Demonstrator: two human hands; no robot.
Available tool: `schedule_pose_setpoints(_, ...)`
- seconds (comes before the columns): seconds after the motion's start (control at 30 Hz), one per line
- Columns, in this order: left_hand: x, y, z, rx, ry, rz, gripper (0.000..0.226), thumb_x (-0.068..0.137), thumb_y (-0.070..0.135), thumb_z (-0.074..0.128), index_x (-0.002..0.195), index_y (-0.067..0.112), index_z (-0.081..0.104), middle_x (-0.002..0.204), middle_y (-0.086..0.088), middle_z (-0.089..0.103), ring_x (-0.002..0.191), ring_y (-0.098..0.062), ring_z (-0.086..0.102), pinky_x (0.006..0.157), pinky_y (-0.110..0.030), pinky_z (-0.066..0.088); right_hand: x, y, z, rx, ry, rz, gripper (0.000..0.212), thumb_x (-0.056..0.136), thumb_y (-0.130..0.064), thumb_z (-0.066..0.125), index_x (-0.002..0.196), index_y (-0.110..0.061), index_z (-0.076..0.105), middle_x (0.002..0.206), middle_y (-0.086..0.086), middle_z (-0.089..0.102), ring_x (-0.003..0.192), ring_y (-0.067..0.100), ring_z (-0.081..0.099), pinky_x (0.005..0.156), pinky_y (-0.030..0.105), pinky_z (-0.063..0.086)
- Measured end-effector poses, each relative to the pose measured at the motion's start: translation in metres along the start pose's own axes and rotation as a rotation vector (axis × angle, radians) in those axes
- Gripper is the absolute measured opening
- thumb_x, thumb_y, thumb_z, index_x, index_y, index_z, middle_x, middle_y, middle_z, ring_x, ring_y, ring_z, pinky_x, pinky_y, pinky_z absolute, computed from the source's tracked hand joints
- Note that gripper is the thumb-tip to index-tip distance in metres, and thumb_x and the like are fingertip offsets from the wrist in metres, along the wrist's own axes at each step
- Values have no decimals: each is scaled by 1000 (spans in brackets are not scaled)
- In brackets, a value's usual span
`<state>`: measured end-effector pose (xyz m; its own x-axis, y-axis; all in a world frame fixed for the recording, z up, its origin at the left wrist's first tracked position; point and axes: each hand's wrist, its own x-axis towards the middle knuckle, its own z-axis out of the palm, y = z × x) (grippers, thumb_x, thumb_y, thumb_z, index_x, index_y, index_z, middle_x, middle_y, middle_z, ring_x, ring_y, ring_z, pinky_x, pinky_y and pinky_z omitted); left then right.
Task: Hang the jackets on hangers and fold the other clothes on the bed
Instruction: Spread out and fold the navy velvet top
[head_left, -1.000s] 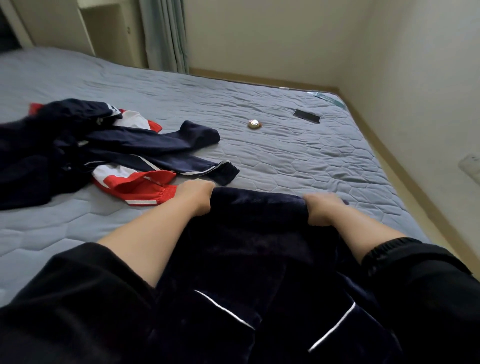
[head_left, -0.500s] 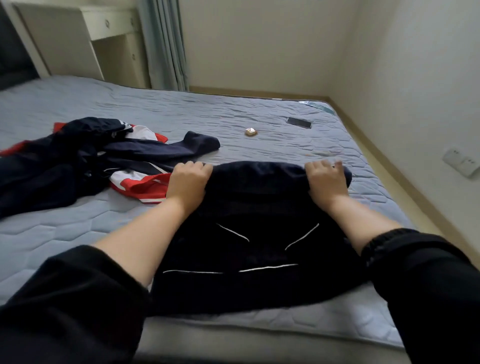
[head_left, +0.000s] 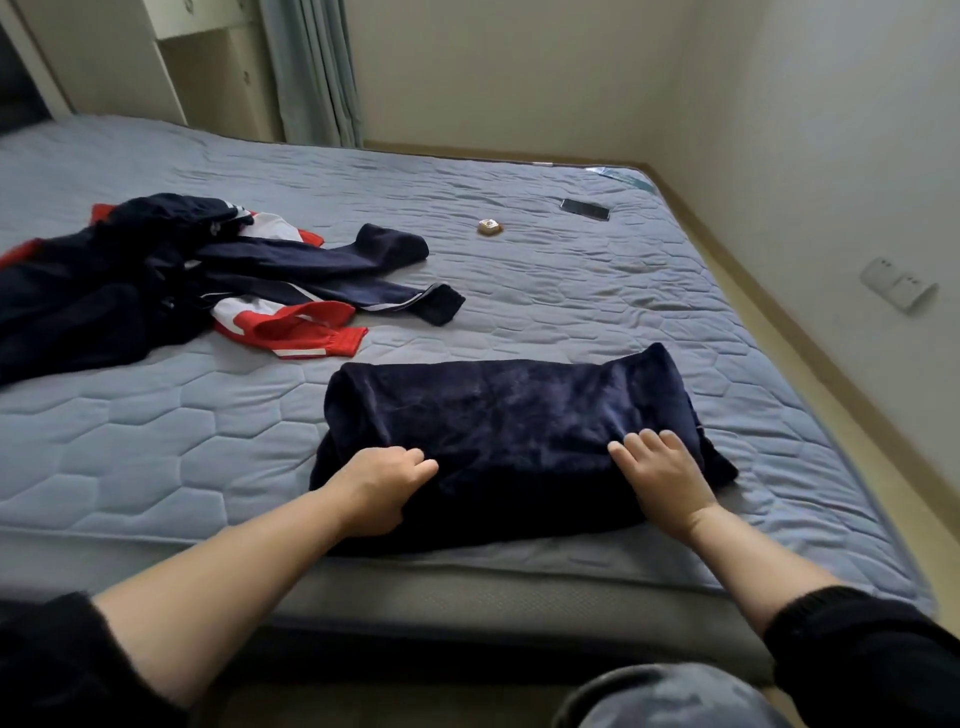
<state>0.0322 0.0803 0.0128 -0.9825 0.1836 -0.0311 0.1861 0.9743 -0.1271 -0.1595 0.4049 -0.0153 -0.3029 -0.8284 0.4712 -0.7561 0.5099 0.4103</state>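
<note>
Both hands now sit at the near edge of the dark blue garment (head_left: 509, 421), no longer at its far edge, and the white piping seen earlier is folded out of sight. The garment lies as a compact bundle on the bed (head_left: 156, 441), just below the middle of the view towards 5 o'clock. The left hand (head_left: 382, 486) grips the near fold with curled fingers, its thumb mostly hidden. The right hand (head_left: 665, 480) rests flat on the cloth, fingers straight and slightly spread. At 10 o'clock a heap of clothes (head_left: 182, 280) in navy, red and white is cut off by the left edge. A small round object (head_left: 489, 227) near 12 o'clock is too small to identify; a phone (head_left: 584, 209) lies at 1 o'clock.
</note>
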Motion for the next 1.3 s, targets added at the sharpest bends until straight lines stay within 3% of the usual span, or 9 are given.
schedule_pose_setpoints(0.17, 16, 3, -41, -205, -354, -102, 32, 82, 51, 59, 94, 22, 57, 99, 1, 62, 90, -22, 59, 71, -30, 43, -14, -16, -7, 113, -50, 164, 30, 63, -8, 40, 92, -12, 46, 74, 9, 50, 68, 31, 44, 62, 38, 28)
schedule_pose_setpoints(0.3, 74, 10, -63, -364, -24, -247, 33, 96, 50, 41, 103, 25, 61, 111, 0, 61, 110, -22, 53, 86, -33, 43, -18, -16, -5, 225, -222, 177, 42, 46, -14, 62, 87, -14, 52, 78, 3, 51, 72, 26, 46, 63, 35, 35)
schedule_pose_setpoints(0.4, 121, 38, -53, -290, 59, -283, 55, 97, 54, 30, 146, 30, 31, 151, -2, 32, 141, -23, 22, 113, -46, 23, -17, -15, -8, 329, -319, 237, 42, 54, -36, 57, 90, -14, 57, 81, -1, 52, 76, 23, 51, 66, 33, 41)
schedule_pose_setpoints(0.57, 141, 64, 4, -244, -120, -405, 66, 95, 63, 16, 151, 36, -3, 161, 1, -8, 147, -23, -14, 114, -56, -7, -9, -4, -8, 621, -212, 468, 34, 83, -44, 45, 81, -13, 58, 80, -2, 52, 79, 18, 49, 73, 32, 40)
schedule_pose_setpoints(0.7, 143, 72, 26, -233, -73, -447, 64, 96, 60, 15, 151, 35, -6, 161, 1, -10, 147, -22, -14, 115, -54, -7, 16, 23, 8, 601, -21, 917, 45, 82, -43, 48, 99, -4, 61, 96, 13, 58, 94, 29, 52, 87, 31, 36)
schedule_pose_setpoints(0.83, 149, 70, 38, -252, -48, -480, 64, 94, 61, 8, 151, 35, -7, 161, 2, -9, 147, -21, -14, 115, -54, -4, 59, 58, 36, 805, -210, 1433, 50, 87, -40, 63, 115, 1, 57, 108, 18, 60, 112, 34, 54, 91, 35, 39)
schedule_pose_setpoints(0.93, 149, 71, 48, -264, -24, -499, 81, 75, 63, -15, 151, 35, -7, 161, 3, -8, 147, -21, -14, 115, -53, -4, 85, 76, 53, 969, -249, 1507, 42, 93, -34, 57, 100, 7, 66, 88, 15, 63, 95, 33, 62, 77, 38, 43)
schedule_pose_setpoints(1.07, 153, 69, 58, -286, 52, -530, 79, 79, 62, -6, 152, 33, 9, 161, 1, 8, 148, -23, 2, 115, -55, 3, 93, 98, 59, 807, 10, 1677, 43, 98, -29, 48, 109, 10, 64, 112, 24, 65, 105, 36, 59, 84, 34, 42)
schedule_pose_setpoints(1.3, 159, 71, 67, -249, 88, -554, 69, 87, 57, 21, 143, 24, 43, 150, -6, 40, 140, -29, 33, 108, -60, 23, 78, 78, 75, 620, -256, 1682, 38, 97, -28, 48, 123, -1, 46, 130, 20, 53, 117, 38, 51, 91, 41, 41)
